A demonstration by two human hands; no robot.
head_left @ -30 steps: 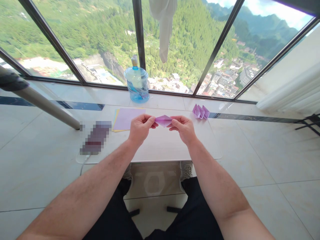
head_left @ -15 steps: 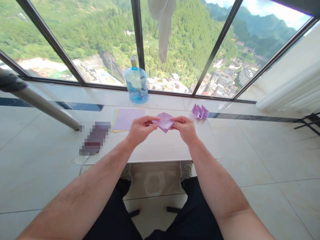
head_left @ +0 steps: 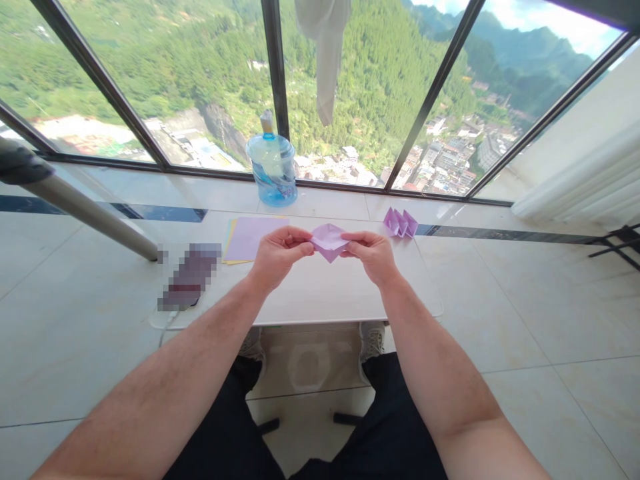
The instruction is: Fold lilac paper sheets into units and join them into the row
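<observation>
A folded piece of purple origami paper (head_left: 329, 243) is held up over the white table (head_left: 320, 300), its lower edge coming to a point. My left hand (head_left: 283, 252) pinches its left corner between thumb and fingers. On the opposite corner, my right hand (head_left: 371, 252) has the same kind of pinch. Left of my left hand lies a stack of paper sheets (head_left: 245, 239), purple on top with yellow and blue edges showing. Several finished-looking purple folded paper pieces (head_left: 401, 223) stand in a row beyond my right hand, at the table's far right corner.
A blurred-out phone-like object (head_left: 191, 279) with a white cable (head_left: 169, 322) lies at the table's left end. Behind the table a blue water jug (head_left: 273, 170) stands by the window. A grey pole (head_left: 100, 210) slants in from the left.
My left hand has shifted slightly to the left and its grip on the corner has changed a little. The folded paper has risen very slightly and looks a bit more stretched.
</observation>
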